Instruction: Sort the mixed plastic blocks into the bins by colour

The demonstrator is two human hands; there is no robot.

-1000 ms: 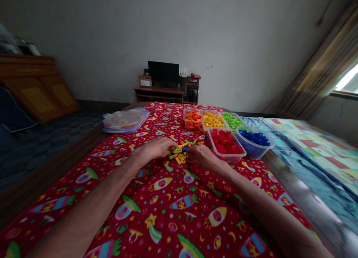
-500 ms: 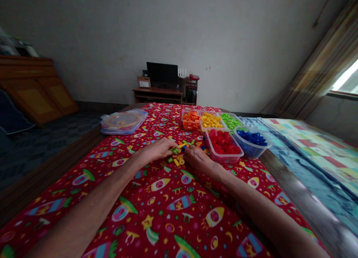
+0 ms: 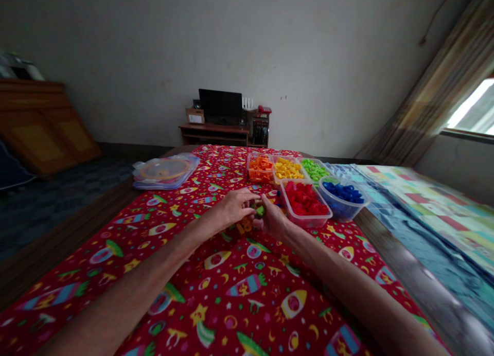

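My left hand (image 3: 233, 209) and my right hand (image 3: 275, 219) meet above a small pile of plastic toy pieces, fingertips almost touching. A green toy piece (image 3: 260, 211) lies within the curled fingers of my right hand. My left thumb and fingers are drawn together right beside it; what they hold, if anything, is too small to make out. Below the hands, yellow toy pieces (image 3: 244, 226) rest on the red patterned cloth (image 3: 216, 304). The hands cover most of the pile.
Right of my hands stand a tub of red pieces (image 3: 328, 215) and a round tub of blue pieces (image 3: 345, 216). Behind them are tubs of orange (image 3: 261, 170), yellow (image 3: 288, 168) and green pieces (image 3: 314, 170). Stacked clear lids (image 3: 165, 171) lie at the left.
Both hands have lifted from the pile and come together. The green piece, earlier at my left fingertips, now shows between the hands at my right fingers. The view has shifted slightly.
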